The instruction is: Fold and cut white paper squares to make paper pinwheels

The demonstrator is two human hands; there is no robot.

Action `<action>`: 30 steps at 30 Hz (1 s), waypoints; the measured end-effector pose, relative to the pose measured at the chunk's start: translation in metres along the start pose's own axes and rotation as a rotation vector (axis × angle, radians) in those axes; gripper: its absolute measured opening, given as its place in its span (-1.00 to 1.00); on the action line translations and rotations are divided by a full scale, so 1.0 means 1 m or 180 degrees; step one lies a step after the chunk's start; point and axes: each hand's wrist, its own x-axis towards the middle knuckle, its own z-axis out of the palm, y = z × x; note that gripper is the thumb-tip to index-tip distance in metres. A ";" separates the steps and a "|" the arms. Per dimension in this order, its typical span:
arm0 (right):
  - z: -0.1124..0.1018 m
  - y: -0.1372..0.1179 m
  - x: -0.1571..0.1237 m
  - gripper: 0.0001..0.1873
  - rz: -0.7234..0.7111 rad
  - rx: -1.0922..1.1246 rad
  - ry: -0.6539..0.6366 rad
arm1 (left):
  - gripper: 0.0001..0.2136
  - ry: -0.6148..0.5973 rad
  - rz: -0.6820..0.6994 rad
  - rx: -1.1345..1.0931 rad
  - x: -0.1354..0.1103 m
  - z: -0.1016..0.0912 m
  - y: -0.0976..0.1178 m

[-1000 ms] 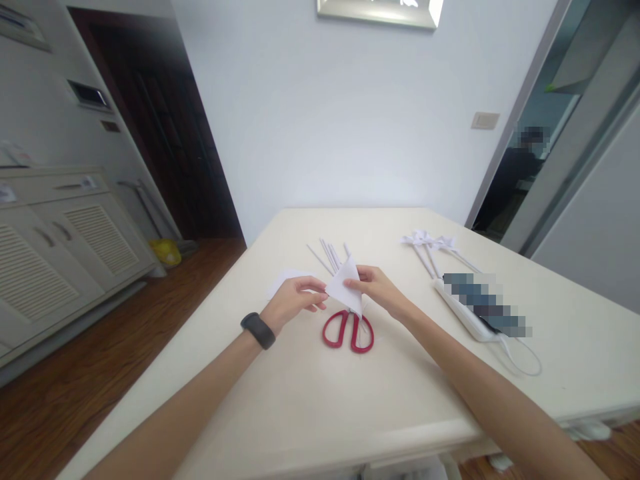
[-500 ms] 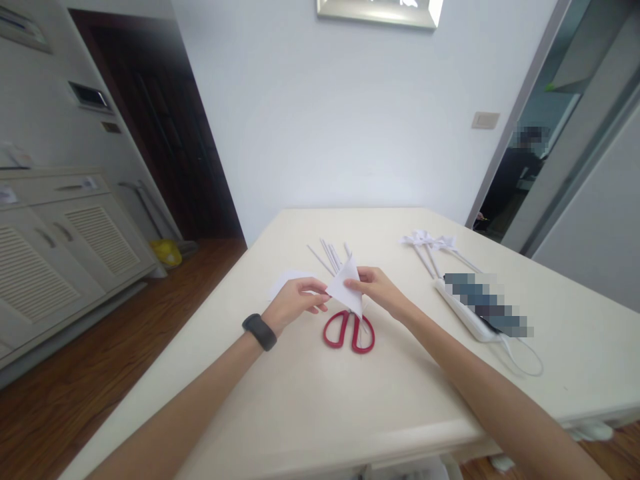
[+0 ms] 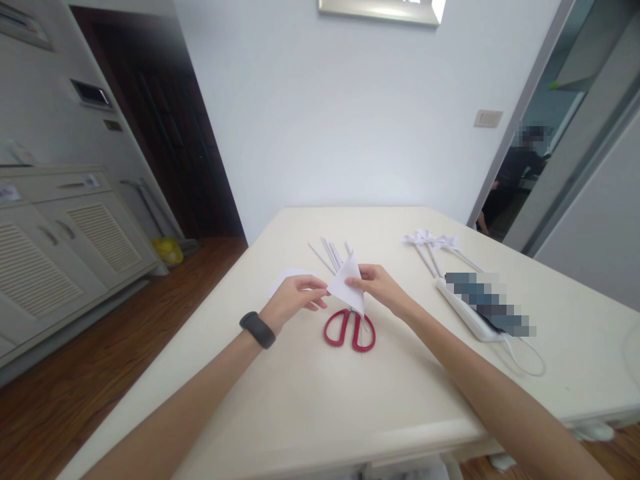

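Note:
A white paper triangle [image 3: 346, 285] is held just above the cream table [image 3: 310, 400]. My left hand [image 3: 295, 300], with a black band on the wrist, pinches its left corner. My right hand [image 3: 381, 288] pinches its right side. Directly below the paper lie red-handled scissors [image 3: 350, 329], their blades hidden by the paper. Behind the hands lie several thin white sticks [image 3: 329, 255], and a flat white paper sheet [image 3: 284, 279] lies left of my left hand.
Finished white paper pinwheels on sticks [image 3: 431, 245] lie at the back right. A white power strip [image 3: 473, 319] with a blurred item on it and a cable lies at right. A person stands in the doorway [image 3: 515, 180] at far right. White cabinets [image 3: 60, 233] stand at left.
Both hands keep their hold on the paper with almost no movement. The person in the doorway has shifted slightly.

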 end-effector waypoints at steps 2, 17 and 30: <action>0.000 0.001 0.000 -0.79 0.0008 -0.0026 0.0025 | -0.76 -0.0018 0.0011 -0.0020 -0.001 0.000 0.002; 0.001 0.000 0.001 -0.77 -0.0105 -0.0207 0.0031 | -0.79 0.0094 -0.0116 0.0072 0.000 0.003 0.001; 0.002 0.001 0.002 -0.77 -0.0089 -0.0227 0.0057 | -0.80 0.0090 -0.0114 0.0065 0.000 0.001 0.000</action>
